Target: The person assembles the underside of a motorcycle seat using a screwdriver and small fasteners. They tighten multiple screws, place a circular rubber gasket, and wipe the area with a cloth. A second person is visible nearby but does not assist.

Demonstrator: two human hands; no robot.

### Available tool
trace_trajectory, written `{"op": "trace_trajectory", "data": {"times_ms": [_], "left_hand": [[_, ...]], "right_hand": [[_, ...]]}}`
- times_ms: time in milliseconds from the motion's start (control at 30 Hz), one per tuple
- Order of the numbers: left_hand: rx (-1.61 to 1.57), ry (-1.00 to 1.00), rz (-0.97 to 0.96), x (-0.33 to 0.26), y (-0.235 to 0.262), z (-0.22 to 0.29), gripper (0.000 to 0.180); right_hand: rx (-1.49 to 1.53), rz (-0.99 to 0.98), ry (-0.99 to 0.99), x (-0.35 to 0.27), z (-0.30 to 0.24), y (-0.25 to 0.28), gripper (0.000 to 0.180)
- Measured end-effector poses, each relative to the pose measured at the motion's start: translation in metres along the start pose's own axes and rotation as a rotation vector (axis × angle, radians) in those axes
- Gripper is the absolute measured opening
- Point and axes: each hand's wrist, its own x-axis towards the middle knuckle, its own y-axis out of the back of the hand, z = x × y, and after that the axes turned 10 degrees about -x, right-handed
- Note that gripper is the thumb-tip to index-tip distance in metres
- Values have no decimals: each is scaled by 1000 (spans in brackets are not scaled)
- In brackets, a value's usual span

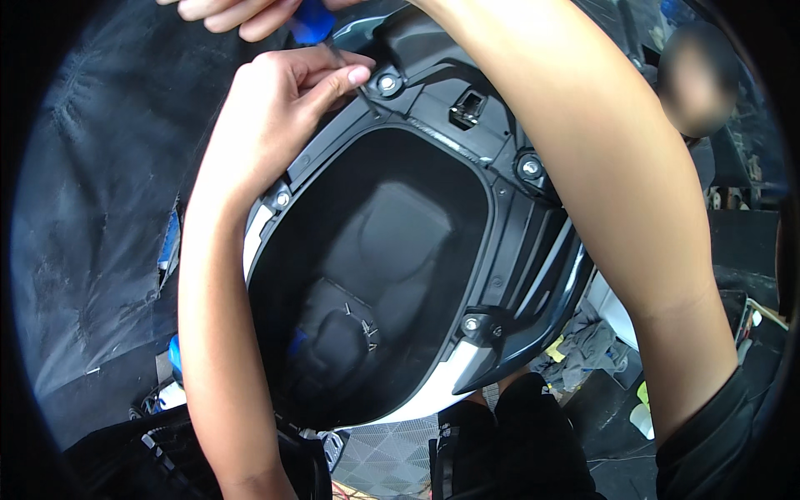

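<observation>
Right hand (242, 12) closed round the blue screwdriver handle (312, 21) at the top edge; left hand (279, 104) pinches the shaft (354, 79), tip down by a bolt (387, 82) on the black storage tub rim (467, 154). I'd keep the shaft square to the fastener and press before turning. Loose screws (367, 327) lie in the tub. No labels visible; yellow-green rags (583, 346) on the floor, right
</observation>
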Motion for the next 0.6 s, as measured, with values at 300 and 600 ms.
{"op": "trace_trajectory", "data": {"times_ms": [300,600], "left_hand": [[234,476,232,-81,-10,-40,16],[687,423,-107,-54,5,-34,21]], "right_hand": [[-425,911,424,0,26,-49,46],[16,289,50,-6,11,-1,34]]}}
